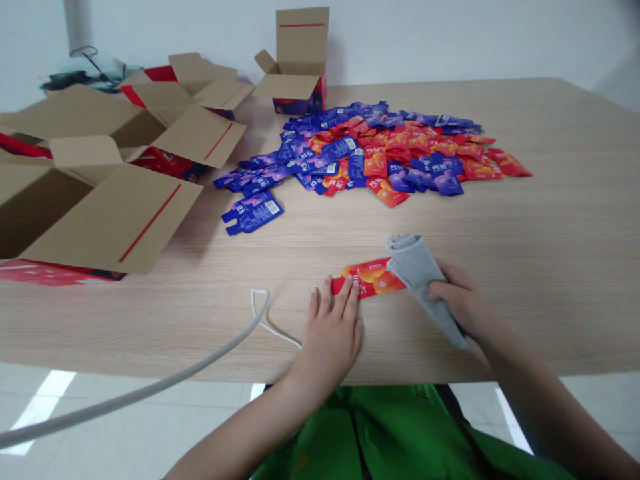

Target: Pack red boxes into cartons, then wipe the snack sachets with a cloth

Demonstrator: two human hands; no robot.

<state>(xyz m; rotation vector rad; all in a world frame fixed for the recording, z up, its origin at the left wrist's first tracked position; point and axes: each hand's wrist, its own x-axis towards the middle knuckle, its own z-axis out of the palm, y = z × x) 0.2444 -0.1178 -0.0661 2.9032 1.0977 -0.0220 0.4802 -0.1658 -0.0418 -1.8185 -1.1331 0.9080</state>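
A flat red packet (370,277) with orange fruit printed on it lies on the table near its front edge. The fingertips of my left hand (331,327) press down on the packet's left end, fingers stretched out flat. My right hand (457,297) grips a folded grey cloth (423,280), whose far end covers the right part of the packet. Beyond my hands spreads a pile of blue packets (305,157) and red-orange packets (425,140). One blue packet with a notched end (253,212) lies at the pile's near left.
Open cardboard boxes stand on the left, the nearest one (113,213) with its flap jutting over the table. Another open box (300,87) is at the back by the wall. A grey-white cable (200,363) loops up over the front edge left of my left hand.
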